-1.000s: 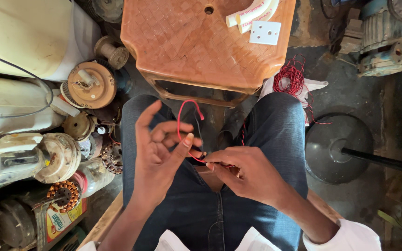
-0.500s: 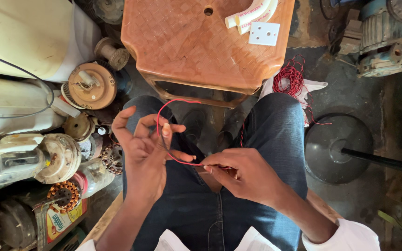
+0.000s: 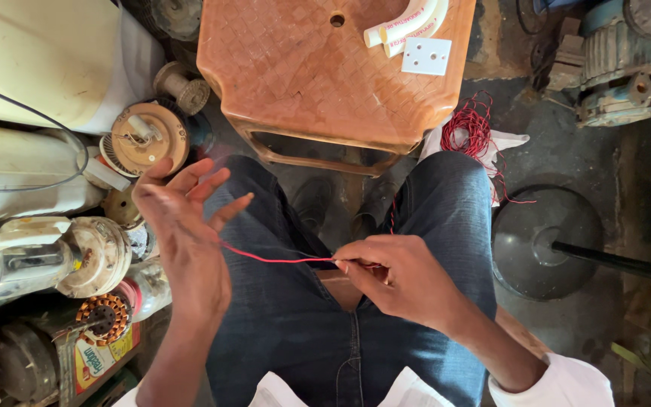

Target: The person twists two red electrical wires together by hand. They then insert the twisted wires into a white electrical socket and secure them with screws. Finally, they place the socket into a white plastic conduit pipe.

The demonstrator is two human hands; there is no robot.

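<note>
The left hand [image 3: 182,234] is raised over the left thigh with its back to the camera, its fingers [image 3: 216,181] spread and pointing up and to the right, the forearm running down to the lower edge. The right hand [image 3: 397,275] sits lower over the lap, its fingers [image 3: 348,265] curled and pinched together toward the left, wrist bent, forearm reaching back to a white sleeve.

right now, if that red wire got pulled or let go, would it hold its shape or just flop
The red wire looks thin, so probably floppy and light. It runs straight only where stretched between the left hand and right hand; the loose tangle suggests easy snagging.
</note>
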